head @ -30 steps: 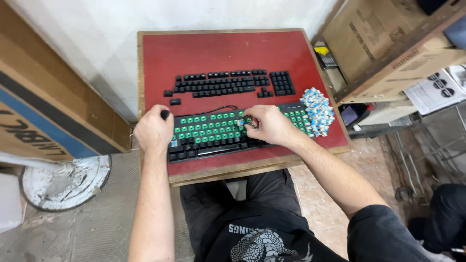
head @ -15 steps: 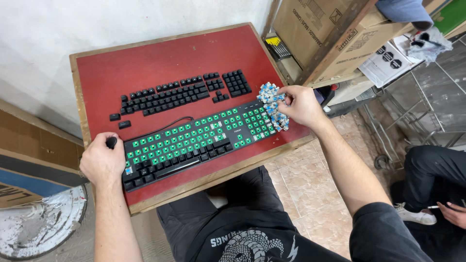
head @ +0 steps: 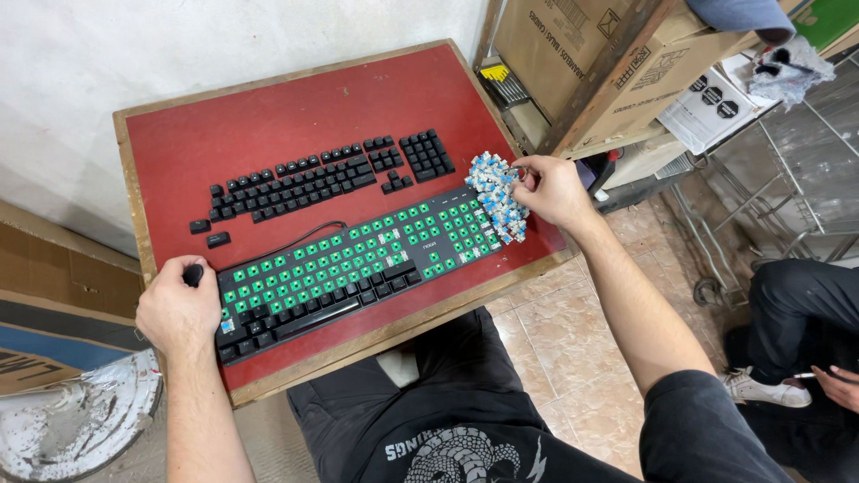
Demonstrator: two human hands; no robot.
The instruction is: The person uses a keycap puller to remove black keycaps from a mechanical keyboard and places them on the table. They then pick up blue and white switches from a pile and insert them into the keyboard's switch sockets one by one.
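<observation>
— Two hands in my view. My left hand [head: 179, 309] is closed around a small black tool handle [head: 193, 274], resting at the left end of the long black keyboard with bare green switches [head: 344, 268].

— And the other?

— My right hand [head: 550, 190] is at the keyboard's right end, fingertips pinched into a heap of small blue-and-white key switches [head: 497, 195] piled just beside it; I cannot tell whether it grips one.

— Where does the keyboard sit?

— Slanted across the red-topped wooden table [head: 268, 116], near its front edge. Rows of loose black keycaps [head: 322, 174] lie behind it. Brown cardboard boxes [head: 582, 54] stand to the right.
</observation>
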